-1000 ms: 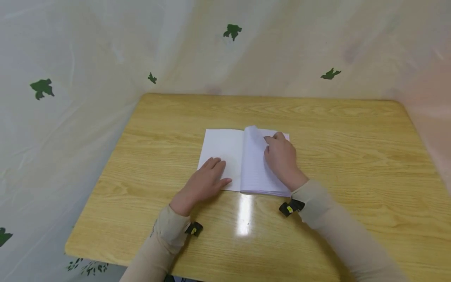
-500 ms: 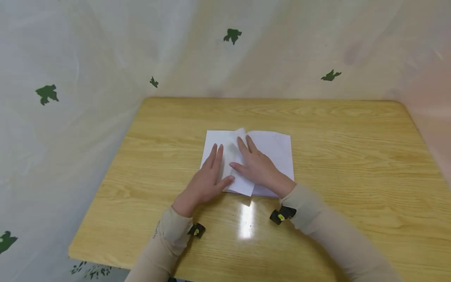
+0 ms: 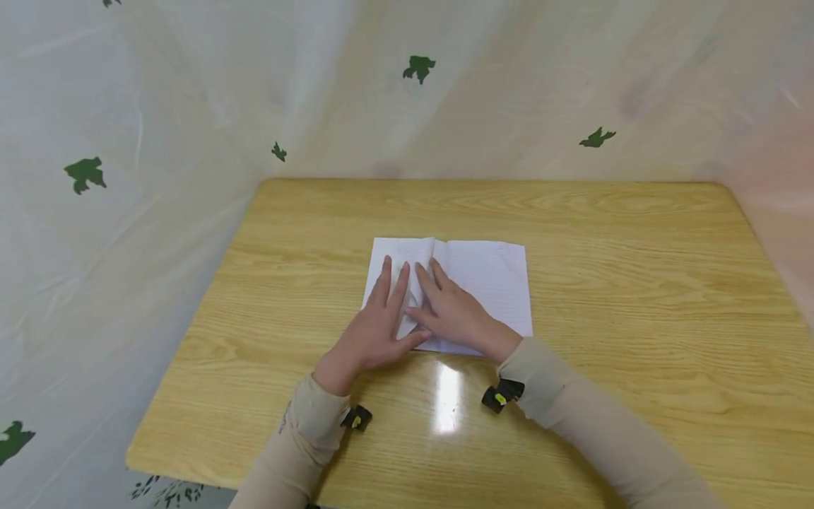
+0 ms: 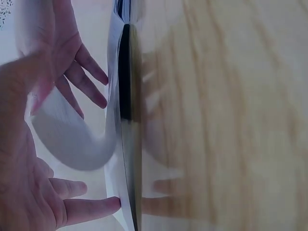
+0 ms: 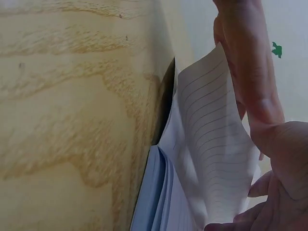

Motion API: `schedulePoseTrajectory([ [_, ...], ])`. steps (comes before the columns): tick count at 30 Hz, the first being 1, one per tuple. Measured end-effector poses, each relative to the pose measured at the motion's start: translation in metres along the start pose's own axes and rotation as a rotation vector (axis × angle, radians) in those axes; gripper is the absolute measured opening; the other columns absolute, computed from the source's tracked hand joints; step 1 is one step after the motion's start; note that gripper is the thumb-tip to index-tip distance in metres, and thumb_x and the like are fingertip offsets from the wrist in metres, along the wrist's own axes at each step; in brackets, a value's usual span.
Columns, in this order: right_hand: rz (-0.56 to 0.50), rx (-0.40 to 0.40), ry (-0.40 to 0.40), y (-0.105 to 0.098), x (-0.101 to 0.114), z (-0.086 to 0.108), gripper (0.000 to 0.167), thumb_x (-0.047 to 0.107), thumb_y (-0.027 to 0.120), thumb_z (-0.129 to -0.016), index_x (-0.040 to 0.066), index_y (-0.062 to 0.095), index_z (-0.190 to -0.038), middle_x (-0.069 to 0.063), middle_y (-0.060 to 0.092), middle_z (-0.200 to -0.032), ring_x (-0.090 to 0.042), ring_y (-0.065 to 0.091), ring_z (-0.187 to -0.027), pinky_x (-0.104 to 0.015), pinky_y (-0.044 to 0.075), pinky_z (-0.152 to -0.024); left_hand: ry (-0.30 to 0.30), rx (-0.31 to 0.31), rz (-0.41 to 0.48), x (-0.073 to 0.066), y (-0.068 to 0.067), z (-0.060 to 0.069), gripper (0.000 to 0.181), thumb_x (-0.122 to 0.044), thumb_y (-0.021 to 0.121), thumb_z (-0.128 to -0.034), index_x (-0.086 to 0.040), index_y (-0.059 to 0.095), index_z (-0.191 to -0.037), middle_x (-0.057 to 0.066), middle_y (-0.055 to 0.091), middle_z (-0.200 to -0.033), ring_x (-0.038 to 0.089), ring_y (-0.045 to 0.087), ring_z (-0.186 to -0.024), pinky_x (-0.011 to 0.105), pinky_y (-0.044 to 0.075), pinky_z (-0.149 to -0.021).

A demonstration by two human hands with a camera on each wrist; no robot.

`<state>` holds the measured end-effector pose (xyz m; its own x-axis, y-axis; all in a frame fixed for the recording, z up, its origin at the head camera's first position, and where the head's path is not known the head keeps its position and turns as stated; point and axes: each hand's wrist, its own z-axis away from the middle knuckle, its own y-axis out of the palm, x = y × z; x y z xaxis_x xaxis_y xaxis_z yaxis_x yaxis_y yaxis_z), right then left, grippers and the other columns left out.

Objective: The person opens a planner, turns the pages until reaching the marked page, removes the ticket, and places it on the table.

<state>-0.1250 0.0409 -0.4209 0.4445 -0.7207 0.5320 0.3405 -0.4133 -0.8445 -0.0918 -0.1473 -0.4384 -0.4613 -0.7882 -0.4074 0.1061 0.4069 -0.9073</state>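
A lined notebook (image 3: 490, 283) lies spread out on the table, with one loose-standing page (image 5: 207, 125) curled up near its spine. My left hand (image 3: 369, 332) is over the left side, fingers spread and straight; one fingertip touches the paper in the left wrist view. Close beside it, my right hand (image 3: 458, 314) is at the spine, its fingers extended along the curled page. In the left wrist view that page (image 4: 72, 137) bends between the two hands, its edge near the left thumb. Neither hand visibly pinches the paper, though parts of the contact are hidden.
The wooden table (image 3: 636, 283) extends on all sides of the notebook. A pale curtain (image 3: 509, 92) with green bird shapes hangs behind and at the sides. Each sleeve carries a black wrist strap piece, one (image 3: 502, 396) on the right and another (image 3: 357, 418) on the left.
My right hand has swept from the right page's upper corner leftward to the spine, carrying a page over. The left hand's fingers have spread and shifted slightly, staying on the left side.
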Motion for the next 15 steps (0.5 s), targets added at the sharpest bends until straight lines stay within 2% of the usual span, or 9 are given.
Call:
schedulePoseTrajectory([
  [5,0.055,0.021,-0.077,0.002,-0.002,0.002,0.083,0.047,0.053,-0.098,-0.002,0.017,-0.154,-0.027,0.019,-0.157,-0.045,0.028,-0.139,-0.052,0.029,-0.111,-0.018,-0.047,-0.044,0.001,-0.002,0.002,0.103,-0.042,0.066,-0.0906,-0.014,-0.008,-0.157,0.025,-0.016,-0.158,0.038,0.007,-0.147,0.050,0.037,-0.107],
  [8,0.155,0.049,-0.138,0.004,-0.006,0.004,0.077,0.046,0.054,-0.098,-0.004,0.028,-0.151,-0.024,0.030,-0.154,-0.047,0.029,-0.138,-0.053,0.028,-0.112,-0.041,-0.080,-0.073,0.002,-0.004,0.002,0.109,-0.032,0.074,-0.0864,-0.013,-0.006,-0.157,0.026,-0.017,-0.158,0.040,0.009,-0.146,0.048,0.044,-0.101],
  [11,0.230,0.088,-0.181,0.005,-0.009,0.007,0.069,0.044,0.056,-0.097,-0.001,0.039,-0.147,-0.021,0.035,-0.152,-0.049,0.027,-0.138,-0.054,0.026,-0.112,-0.083,-0.103,-0.121,0.003,-0.004,0.002,0.119,-0.025,0.082,-0.0799,-0.014,-0.009,-0.157,0.026,-0.023,-0.156,0.043,0.003,-0.146,0.047,0.046,-0.099],
  [15,0.244,0.134,-0.215,0.004,-0.015,0.011,0.062,0.036,0.060,-0.096,0.002,0.043,-0.146,-0.019,0.032,-0.154,-0.045,0.022,-0.142,-0.053,0.022,-0.114,-0.125,-0.138,-0.207,0.004,-0.006,0.001,0.127,-0.027,0.088,-0.0713,-0.012,-0.003,-0.157,0.029,-0.025,-0.155,0.050,-0.002,-0.143,0.058,0.037,-0.104],
])
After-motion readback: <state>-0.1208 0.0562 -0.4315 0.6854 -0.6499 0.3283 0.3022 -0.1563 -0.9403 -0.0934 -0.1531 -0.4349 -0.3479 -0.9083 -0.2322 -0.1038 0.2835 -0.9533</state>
